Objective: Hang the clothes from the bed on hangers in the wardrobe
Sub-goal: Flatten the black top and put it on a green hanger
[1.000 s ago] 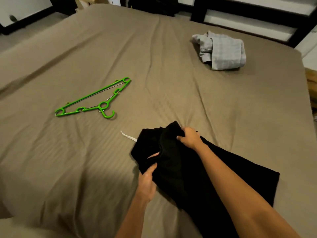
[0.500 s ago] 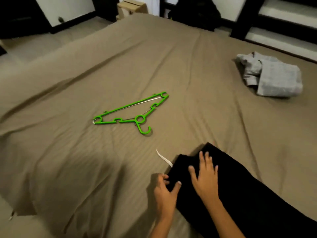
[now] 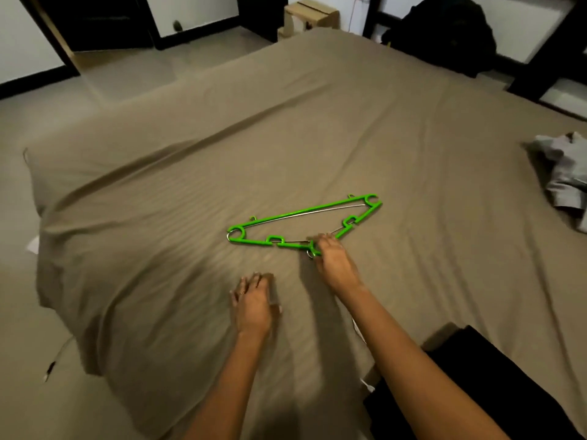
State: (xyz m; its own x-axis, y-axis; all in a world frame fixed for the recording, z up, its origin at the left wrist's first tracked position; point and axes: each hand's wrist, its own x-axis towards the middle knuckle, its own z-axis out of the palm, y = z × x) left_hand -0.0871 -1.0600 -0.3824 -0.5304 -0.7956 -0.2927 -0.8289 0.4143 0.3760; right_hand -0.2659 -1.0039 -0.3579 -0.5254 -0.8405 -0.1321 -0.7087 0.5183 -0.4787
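Observation:
A green plastic hanger (image 3: 301, 214) lies flat on the brown bed (image 3: 158, 249), near the middle. My right hand (image 3: 336, 265) reaches over it, fingers curled around its neck where the hook joins; the hook is mostly hidden under them. My left hand (image 3: 254, 303) hovers low over the sheet with fingers spread and holds nothing. A black garment (image 3: 492, 385) lies at the bed's near right corner, beside my right forearm. At the right edge a crumpled grey garment (image 3: 565, 173) lies on the bed.
The bed's left corner drops to a pale floor with a thin cable (image 3: 57, 357) on it. Beyond the far end stand a light wooden box (image 3: 311, 14) and a dark bag (image 3: 451, 30) against a black frame.
Both hands left the black garment and moved left and forward. My right hand reached the hanger's neck; the view swung left, putting the black garment at the lower right.

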